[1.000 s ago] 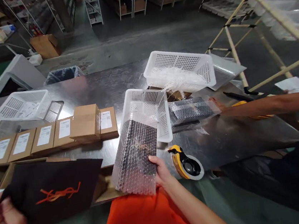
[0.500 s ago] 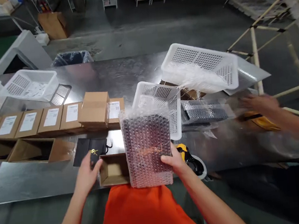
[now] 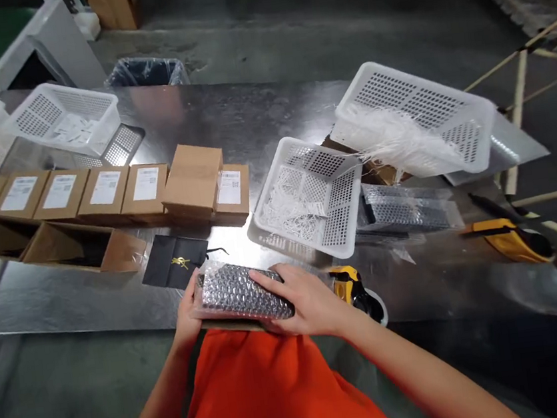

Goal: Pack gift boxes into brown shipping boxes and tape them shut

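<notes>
A bubble-wrapped dark package (image 3: 242,292) lies between my two hands at the table's front edge, close to my orange top. My left hand (image 3: 188,316) grips its left end. My right hand (image 3: 306,300) is closed round its right end, the fingers over the top. Below the package a strip of brown cardboard box (image 3: 239,324) shows; most of that box is hidden. A black folded gift bag (image 3: 164,262) with a gold emblem lies flat just beyond my left hand. Right of my right hand is a yellow and black tape dispenser (image 3: 350,288).
Labelled cartons (image 3: 105,192) stand in a row at left, with open boxes (image 3: 69,249) before them. A white basket (image 3: 336,229) holds shredded paper; a second basket (image 3: 480,125) is behind it. Bubble-wrapped items (image 3: 409,207) and another tape dispenser (image 3: 511,239) lie at right.
The package was upright in my right hand; now it is lowered and tipped flatter over the box. My left hand has come onto it. A co-worker's arm at right has left view.
</notes>
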Demonstrator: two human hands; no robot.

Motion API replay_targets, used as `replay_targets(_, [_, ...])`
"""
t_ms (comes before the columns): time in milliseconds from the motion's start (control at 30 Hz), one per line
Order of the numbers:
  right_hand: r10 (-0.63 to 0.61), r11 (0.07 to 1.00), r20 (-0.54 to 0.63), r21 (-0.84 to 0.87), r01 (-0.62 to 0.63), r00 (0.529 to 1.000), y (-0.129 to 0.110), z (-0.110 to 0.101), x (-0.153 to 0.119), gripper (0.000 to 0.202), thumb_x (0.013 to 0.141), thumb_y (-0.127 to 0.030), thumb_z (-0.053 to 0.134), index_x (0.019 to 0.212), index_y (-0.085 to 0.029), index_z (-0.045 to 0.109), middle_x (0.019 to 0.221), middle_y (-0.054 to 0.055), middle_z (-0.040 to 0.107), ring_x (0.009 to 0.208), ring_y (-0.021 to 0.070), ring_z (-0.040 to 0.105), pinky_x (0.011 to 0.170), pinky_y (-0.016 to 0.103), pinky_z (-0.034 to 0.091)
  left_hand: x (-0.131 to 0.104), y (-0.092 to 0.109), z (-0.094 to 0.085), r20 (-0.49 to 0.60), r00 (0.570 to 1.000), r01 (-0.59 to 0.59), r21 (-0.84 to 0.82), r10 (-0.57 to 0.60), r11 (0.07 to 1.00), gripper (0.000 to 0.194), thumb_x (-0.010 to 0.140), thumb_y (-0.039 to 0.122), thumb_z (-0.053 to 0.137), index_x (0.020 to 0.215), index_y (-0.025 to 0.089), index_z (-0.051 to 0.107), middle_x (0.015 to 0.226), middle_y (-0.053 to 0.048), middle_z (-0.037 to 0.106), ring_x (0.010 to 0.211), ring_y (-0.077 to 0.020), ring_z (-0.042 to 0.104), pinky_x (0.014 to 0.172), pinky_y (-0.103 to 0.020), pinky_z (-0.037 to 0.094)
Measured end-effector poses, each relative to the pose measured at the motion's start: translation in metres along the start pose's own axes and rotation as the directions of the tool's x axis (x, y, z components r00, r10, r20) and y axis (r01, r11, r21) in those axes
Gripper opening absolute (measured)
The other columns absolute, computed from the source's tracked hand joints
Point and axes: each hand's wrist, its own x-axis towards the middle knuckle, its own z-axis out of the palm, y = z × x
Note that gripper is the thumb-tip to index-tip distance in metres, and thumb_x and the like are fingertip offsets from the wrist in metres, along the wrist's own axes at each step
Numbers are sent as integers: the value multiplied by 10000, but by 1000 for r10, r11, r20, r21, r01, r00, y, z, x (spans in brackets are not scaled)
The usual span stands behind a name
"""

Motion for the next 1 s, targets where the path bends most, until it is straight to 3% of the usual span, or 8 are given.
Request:
replay_targets(200, [51,990,141,-134,-32,989,-12,19,17,867,727,-356,668,1505,-343,286,1077,133,522,924,296,483,795,413,380,10,12,1,84,996,50,-143,-38,988,685,907,378,405,1511,132,195,1433,-131,524,1236,-260,561,1079,-398,428])
replay_targets(400, [-21,994,118,-100,33,993,-11,18,30,826,752,-373,633,1505,-322,297,1092,130,540,940,285,494,795,405,384,5,-1,-18,-114,993,-12,-262,-19,965,691,885,534,346,1473,174,303,1504,-144,427,1358,-284,437,1112,-448,381])
replay_targets(467, [-66,996,76,-60,70,995,-7,14,26,787,767,-388,614,1495,-315,325,1122,134,539,958,286,501,810,416,390,-4,11,-36,-120,977,-195,-157,177,968,807,833,646,402,1493,203,263,1547,-140,354,1412,-303,352,1140,-465,340])
replay_targets(567, [-95,995,30,-12,95,995,-5,11,22,770,774,-407,607,1489,-291,344,1196,154,537,998,301,514,838,442,398,-12,45,-55,223,877,-469,212,425,857,991,664,616,693,1489,234,298,1548,-125,348,1437,-365,273,1193,-514,210])
replay_targets(633, [-78,996,-2,33,78,997,-4,12,23,791,778,-415,603,1499,-254,320,1246,157,536,1027,300,517,860,446,405,-11,66,-56,379,841,-520,370,386,770,917,691,526,720,1470,234,335,1476,-137,448,1363,-352,404,1155,-495,303])
replay_targets(733, [-59,996,-24,63,60,998,4,14,17,840,764,-442,619,1505,-215,295,1312,165,517,1091,311,498,904,464,401,-5,78,-45,386,845,-525,465,370,713,697,786,400,648,1410,208,404,1366,-142,545,1244,-297,530,1062,-410,438])
replay_targets(867, [26,1000,-62,-9,-27,998,27,20,-13,810,761,-347,641,1493,-225,315,1394,191,439,1221,357,419,967,522,364,-1,59,-31,314,866,-500,520,389,693,694,748,289,663,1377,174,393,1354,-159,530,1252,-302,522,1060,-398,447])
replay_targets(1000, [53,995,-155,-73,-65,987,39,34,-37,699,817,-160,530,1480,-143,310,1320,218,487,1183,313,467,904,440,442,-4,37,-26,307,904,-428,615,299,662,845,722,186,653,1459,200,239,1413,-179,439,1236,-323,538,975,-420,512])
